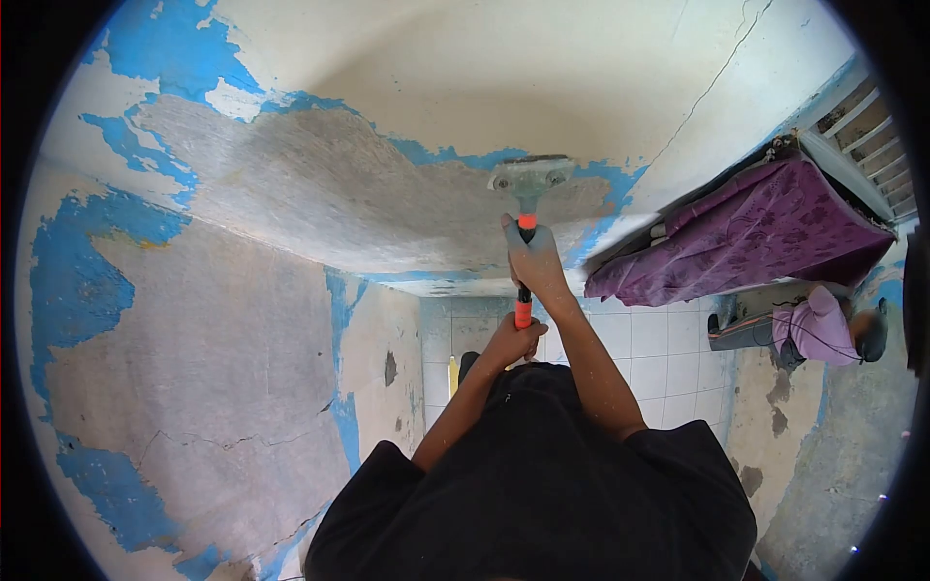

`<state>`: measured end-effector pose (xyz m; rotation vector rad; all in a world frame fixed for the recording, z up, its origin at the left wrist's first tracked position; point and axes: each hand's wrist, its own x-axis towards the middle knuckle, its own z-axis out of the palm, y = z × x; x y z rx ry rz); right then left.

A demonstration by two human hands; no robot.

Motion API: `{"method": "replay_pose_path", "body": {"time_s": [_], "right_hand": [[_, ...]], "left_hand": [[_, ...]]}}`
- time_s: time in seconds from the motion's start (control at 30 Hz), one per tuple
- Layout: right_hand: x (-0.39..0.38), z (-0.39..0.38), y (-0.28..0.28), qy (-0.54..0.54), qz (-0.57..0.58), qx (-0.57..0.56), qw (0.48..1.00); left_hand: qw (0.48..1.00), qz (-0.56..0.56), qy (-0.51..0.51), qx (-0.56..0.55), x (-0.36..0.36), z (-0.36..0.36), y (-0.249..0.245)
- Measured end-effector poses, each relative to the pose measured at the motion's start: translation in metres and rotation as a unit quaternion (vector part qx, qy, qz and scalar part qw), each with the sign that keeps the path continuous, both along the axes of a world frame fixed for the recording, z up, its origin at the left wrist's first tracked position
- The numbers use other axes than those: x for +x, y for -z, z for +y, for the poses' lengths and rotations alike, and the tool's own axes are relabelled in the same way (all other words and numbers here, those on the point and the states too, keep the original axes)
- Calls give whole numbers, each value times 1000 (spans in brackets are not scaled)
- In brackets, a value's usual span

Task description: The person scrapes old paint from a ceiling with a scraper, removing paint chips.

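Note:
Both hands are on a long-handled wall scraper [530,180] with a wide flat head and an orange and black handle. My right hand [538,259] is closed around the upper handle, just below the head. Lower down, my left hand [514,341] grips the orange end near my body. The scraper's blade edge is at the wall [407,208] in front of me, where bare grey plaster meets a strip of blue paint [436,153] and the cream coat above. Whether the blade presses on the surface is hard to see.
A purple patterned cloth [746,228] covers something along the right, below a slatted window [867,131]. Another person [814,326] in a pink top is at the right. White tiles [668,353] cover the floor. The left wall [203,349] has peeling blue paint and cracks.

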<state>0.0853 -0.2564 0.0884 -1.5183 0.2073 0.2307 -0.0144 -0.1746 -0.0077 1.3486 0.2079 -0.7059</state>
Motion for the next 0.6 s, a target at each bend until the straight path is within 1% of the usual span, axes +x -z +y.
{"method": "replay_pose_path", "body": {"time_s": [0.03,0.07,0.1,0.17,0.2,0.3,0.4,0.43,0.5,0.57,0.6], "right_hand": [[0,2,20,8,-5,-21,1000],[-1,5,55,16,-11,-41,999],[-4,8,60,24,-17,-62,998],[-7,6,67,15,38,-54,998],[-8,6,60,11,67,-49,996],[-1,5,12,26,-9,-22,999],[5,2,-19,23,-14,2,1000],[7,3,-9,25,-24,-15,999],[6,5,40,32,-41,-51,997],[-1,8,87,29,-5,-69,997],[-4,11,85,27,13,-77,997]], "left_hand": [[1000,20,2,-13,-2,0,13],[999,40,4,-26,-8,1,37],[997,59,6,-39,-12,1,42],[998,64,7,-17,-15,3,50],[998,69,7,-5,-15,5,49],[999,-11,18,45,1,7,22],[1000,-9,13,26,15,3,-5],[1000,-15,11,20,15,3,6],[1000,6,19,14,9,4,31],[999,28,12,14,-7,4,66],[999,40,10,8,-9,3,65]]}}
